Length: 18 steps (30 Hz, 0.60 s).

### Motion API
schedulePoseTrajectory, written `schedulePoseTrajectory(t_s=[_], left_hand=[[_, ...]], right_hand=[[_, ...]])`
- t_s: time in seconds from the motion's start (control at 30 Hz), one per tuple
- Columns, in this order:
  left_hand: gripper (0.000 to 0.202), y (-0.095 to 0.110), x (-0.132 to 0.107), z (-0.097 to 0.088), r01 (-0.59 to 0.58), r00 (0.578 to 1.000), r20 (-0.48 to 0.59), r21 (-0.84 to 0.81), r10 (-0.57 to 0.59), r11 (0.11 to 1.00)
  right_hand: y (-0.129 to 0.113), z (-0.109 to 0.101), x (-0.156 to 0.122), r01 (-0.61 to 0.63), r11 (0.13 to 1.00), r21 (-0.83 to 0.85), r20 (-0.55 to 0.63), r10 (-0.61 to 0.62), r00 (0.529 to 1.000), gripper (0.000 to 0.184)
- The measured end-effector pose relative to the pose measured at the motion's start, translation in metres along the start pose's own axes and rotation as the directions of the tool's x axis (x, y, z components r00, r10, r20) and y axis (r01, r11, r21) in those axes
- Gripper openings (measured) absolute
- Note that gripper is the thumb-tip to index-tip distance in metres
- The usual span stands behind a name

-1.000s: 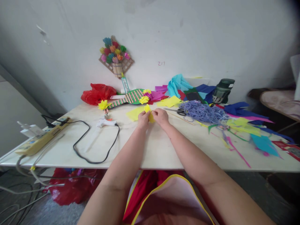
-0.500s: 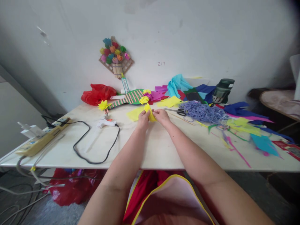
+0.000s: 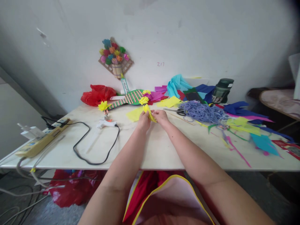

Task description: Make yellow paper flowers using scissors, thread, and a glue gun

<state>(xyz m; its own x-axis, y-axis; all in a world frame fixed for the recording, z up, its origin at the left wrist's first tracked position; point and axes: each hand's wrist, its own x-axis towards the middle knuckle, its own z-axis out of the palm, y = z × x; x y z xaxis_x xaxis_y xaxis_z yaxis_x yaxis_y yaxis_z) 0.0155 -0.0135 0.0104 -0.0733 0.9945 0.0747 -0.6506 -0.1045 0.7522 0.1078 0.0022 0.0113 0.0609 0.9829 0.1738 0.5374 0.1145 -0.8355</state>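
Note:
Between my two hands is a folded, pleated piece of yellow crepe paper (image 3: 147, 110). My left hand (image 3: 143, 120) is closed on its left side, while my right hand (image 3: 160, 116) pinches its right edge. Just beyond them lies a green lute-shaped craft piece (image 3: 134, 97) with pink strips across it and yellow and purple paper flowers at its ends. A flat yellow paper sheet (image 3: 134, 114) lies left of my left hand. Scissors (image 3: 179, 111) rest to the right of my right hand, near a thin stick (image 3: 182, 119).
A white glue gun (image 3: 106, 123) with a black cord lies left, near a yellow power strip (image 3: 44, 137). Tangled purple string (image 3: 202, 111), coloured paper scraps and a dark green bottle (image 3: 223, 91) occupy the right. A red plastic bag (image 3: 98, 94) sits at the back left.
The yellow crepe paper has turned and looks narrower and flatter between my fingers. Both hands have stayed in nearly the same place.

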Motion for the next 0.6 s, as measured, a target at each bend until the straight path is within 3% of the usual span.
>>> schedulePoseTrajectory(t_s=[0.2, 0.37, 0.6], left_hand=[[0.010, 0.003, -0.001, 0.000, 0.059, 0.998, 0.022, -0.046, -0.058, 0.997], [0.011, 0.002, -0.001, -0.001, 0.011, 0.996, 0.085, -0.010, -0.010, 1.000], [0.010, 0.000, 0.000, -0.002, -0.004, 0.999, 0.044, -0.016, 0.005, 1.000]], right_hand=[[-0.010, -0.005, -0.011, 0.033, 0.987, -0.156, -0.036, -0.040, 0.999, 0.025], [-0.014, -0.008, -0.016, 0.046, 0.973, -0.226, -0.044, -0.057, 0.997, 0.028], [-0.017, -0.006, -0.019, 0.119, 0.951, -0.284, -0.028, -0.132, 0.991, 0.030]])
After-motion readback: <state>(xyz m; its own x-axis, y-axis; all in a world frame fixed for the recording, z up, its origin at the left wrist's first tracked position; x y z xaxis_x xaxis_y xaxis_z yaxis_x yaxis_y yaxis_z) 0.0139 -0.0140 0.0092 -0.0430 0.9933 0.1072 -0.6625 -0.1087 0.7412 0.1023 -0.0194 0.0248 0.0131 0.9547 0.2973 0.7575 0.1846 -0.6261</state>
